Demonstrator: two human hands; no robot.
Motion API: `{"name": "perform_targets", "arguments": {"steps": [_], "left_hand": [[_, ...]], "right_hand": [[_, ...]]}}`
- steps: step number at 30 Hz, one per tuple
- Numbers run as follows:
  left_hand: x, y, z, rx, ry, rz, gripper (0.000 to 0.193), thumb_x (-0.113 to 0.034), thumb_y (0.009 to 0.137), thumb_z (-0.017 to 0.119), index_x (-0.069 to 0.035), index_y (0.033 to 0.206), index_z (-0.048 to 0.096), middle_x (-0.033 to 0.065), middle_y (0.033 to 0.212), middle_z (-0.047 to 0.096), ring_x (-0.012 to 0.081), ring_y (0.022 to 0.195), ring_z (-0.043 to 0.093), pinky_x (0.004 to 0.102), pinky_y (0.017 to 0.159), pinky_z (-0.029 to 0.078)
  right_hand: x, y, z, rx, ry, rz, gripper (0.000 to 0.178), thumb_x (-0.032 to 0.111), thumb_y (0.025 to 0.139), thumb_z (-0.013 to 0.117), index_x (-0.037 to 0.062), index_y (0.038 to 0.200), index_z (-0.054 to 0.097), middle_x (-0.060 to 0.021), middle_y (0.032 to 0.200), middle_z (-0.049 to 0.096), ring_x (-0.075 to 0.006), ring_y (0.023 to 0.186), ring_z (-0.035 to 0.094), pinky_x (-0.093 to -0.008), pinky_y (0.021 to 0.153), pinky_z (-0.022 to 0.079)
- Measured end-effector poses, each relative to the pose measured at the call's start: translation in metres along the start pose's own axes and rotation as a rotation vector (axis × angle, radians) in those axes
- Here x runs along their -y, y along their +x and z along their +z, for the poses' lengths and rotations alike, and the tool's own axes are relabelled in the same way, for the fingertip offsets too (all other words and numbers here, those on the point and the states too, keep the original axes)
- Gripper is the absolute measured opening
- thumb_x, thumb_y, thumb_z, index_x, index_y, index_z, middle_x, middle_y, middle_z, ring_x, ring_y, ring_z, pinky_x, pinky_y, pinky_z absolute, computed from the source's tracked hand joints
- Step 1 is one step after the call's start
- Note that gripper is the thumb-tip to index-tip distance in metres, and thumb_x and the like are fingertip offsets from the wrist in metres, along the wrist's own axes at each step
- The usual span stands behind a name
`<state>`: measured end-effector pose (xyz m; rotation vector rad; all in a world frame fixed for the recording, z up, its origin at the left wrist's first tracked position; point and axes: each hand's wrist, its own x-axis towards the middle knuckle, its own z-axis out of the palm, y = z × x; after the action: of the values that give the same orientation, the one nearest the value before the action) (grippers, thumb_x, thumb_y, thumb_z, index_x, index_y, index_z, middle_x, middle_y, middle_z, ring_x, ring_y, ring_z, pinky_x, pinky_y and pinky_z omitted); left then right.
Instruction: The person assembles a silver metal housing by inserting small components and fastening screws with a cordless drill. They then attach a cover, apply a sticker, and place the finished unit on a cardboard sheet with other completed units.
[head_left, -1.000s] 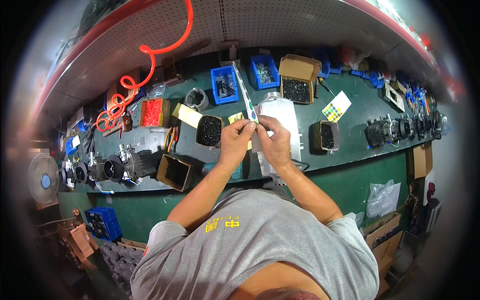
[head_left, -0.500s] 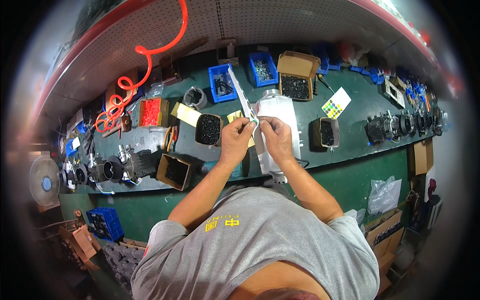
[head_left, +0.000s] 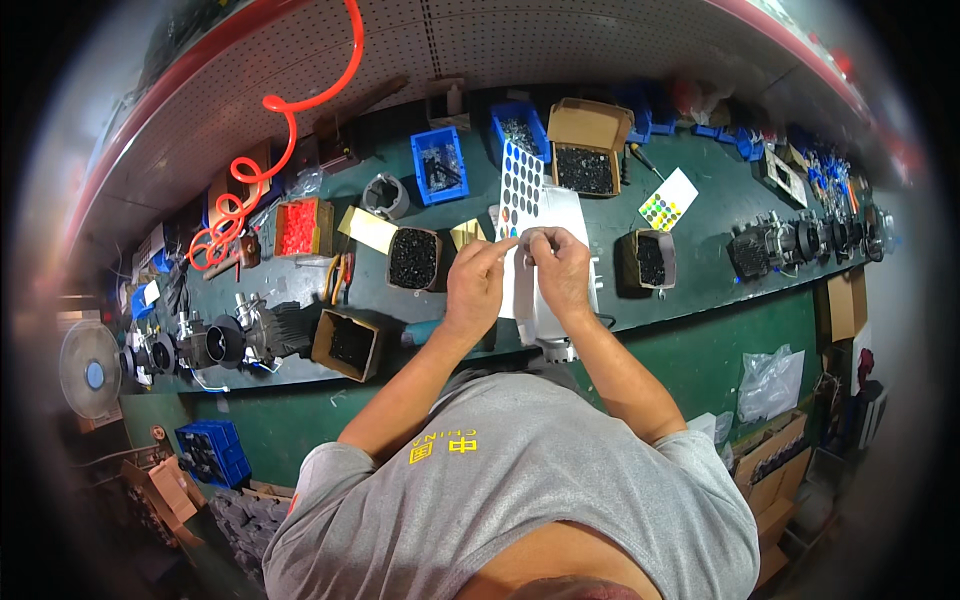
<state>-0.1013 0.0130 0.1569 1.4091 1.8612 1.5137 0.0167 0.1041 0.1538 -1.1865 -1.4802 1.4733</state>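
A white sheet of round dark stickers (head_left: pixel 522 185) stands up beyond my fingertips, its printed face turned toward me. My left hand (head_left: pixel 475 290) grips the sheet near its lower edge, index finger stretched along it. Close beside it, my right hand (head_left: pixel 562 270) is closed in a pinch at the sheet's lower right; what lies between its fingertips is too small to make out. Under my hands a silver-grey metal housing (head_left: pixel 568 212) lies on the green bench, partly hidden by the sheet and my right hand.
Small black parts fill a box (head_left: pixel 414 258) left of my hands and another (head_left: pixel 650 260) to the right. Blue bins (head_left: pixel 440 165) and an open carton (head_left: pixel 585 150) stand behind. A sheet with yellow-green stickers (head_left: pixel 668 200) lies right. Motor-like units (head_left: pixel 262 330) line the left edge.
The sticker sheet has turned from nearly edge-on to face me, showing its rows of dots. My fingertips have drawn slightly apart, and my right hand has shifted a little.
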Motion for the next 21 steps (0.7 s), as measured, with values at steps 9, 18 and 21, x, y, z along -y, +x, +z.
{"name": "perform_targets", "arguments": {"steps": [9,18,21], "left_hand": [[0.005,-0.005,-0.001,0.051,-0.205,-0.106,0.037,0.010,0.091,0.055,-0.006,0.120,0.073,0.0098,0.089,0.063,0.0190,0.080,0.060,0.0293,0.073,0.047],[0.012,-0.013,0.004,0.068,-0.233,-0.055,0.036,0.009,0.094,0.053,-0.004,0.121,0.072,0.0097,0.093,0.065,0.0178,0.084,0.062,0.0273,0.077,0.048],[0.009,-0.014,0.002,0.086,-0.212,-0.067,0.034,0.009,0.094,0.054,-0.004,0.120,0.072,0.0100,0.092,0.064,0.0185,0.084,0.062,0.0273,0.077,0.048]], "right_hand": [[0.004,-0.010,-0.008,0.146,0.363,0.161,0.017,0.007,0.095,0.064,-0.0054,0.105,0.069,-0.0101,0.099,0.071,-0.0119,0.079,0.066,-0.0249,0.068,0.053],[0.005,-0.005,-0.026,0.238,0.479,0.370,0.033,0.009,0.090,0.075,0.0000,0.119,0.062,-0.0082,0.102,0.070,-0.0161,0.088,0.070,-0.0311,0.074,0.058],[0.003,-0.004,-0.030,0.245,0.440,0.371,0.036,0.008,0.090,0.075,-0.0024,0.121,0.059,-0.0096,0.100,0.071,-0.0159,0.087,0.071,-0.0300,0.073,0.058]]}}
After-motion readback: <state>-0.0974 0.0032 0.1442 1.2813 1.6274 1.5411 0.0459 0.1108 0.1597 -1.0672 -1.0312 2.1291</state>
